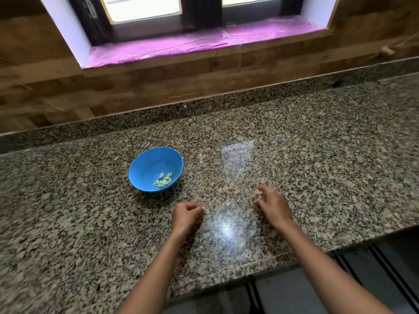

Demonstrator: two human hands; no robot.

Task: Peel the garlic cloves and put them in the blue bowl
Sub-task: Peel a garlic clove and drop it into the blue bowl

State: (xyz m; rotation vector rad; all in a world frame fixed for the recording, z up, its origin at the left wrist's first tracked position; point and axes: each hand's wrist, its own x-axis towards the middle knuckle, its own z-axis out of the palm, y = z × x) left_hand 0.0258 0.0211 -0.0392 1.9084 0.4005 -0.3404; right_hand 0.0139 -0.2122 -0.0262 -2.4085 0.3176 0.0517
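Note:
The blue bowl [145, 164] stands on the granite counter, left of centre, with several pale peeled garlic cloves [163, 179] at its bottom. My left hand [186, 215] hovers just right of and nearer than the bowl, its fingers curled in; nothing shows inside it. My right hand [273, 203] is further right, palm down, with bent fingers over a small pale garlic piece [257, 192] on the counter. The fingertips touch it and the thumb stays apart. What lies under the palm is hidden.
The granite counter [317, 155] runs wide to both sides, with a low granite upstand and a wooden wall behind. A tiny pale skin scrap [226, 203] lies between my hands. The counter's front edge [260, 264] is close to my forearms.

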